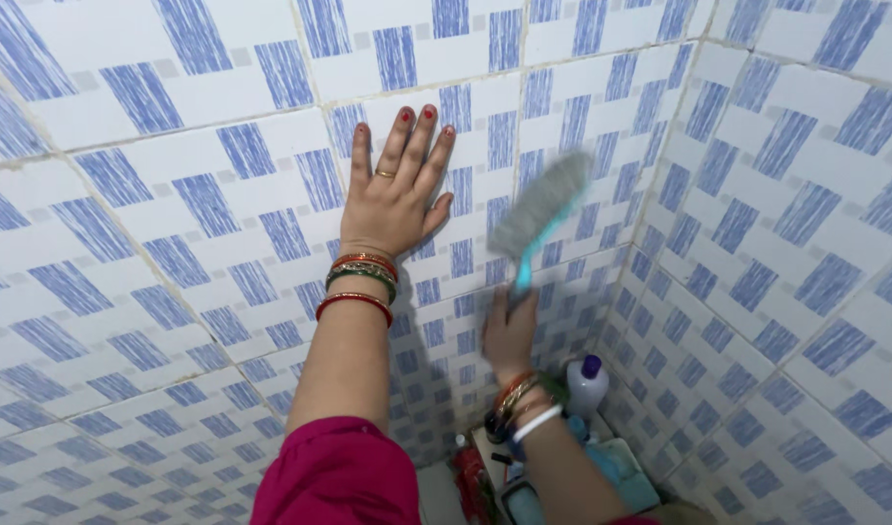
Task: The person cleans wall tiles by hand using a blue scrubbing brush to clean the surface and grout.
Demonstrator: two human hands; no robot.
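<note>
Now the left hand [395, 190] lay flat and open on the tiled wall [174, 224], while the right hand [509, 335] gripped a brush [541, 209] up against those tiles. Risk: a hard swipe on slick tile could have skidded into the bottle [586, 384] below.

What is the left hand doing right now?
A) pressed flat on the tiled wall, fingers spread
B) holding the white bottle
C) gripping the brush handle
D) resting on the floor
A: the left hand lies open and flat against the blue-and-white tiled wall, while the right hand grips the turquoise-handled brush, blurred, against the wall; the white bottle stands untouched in the corner below.
</note>
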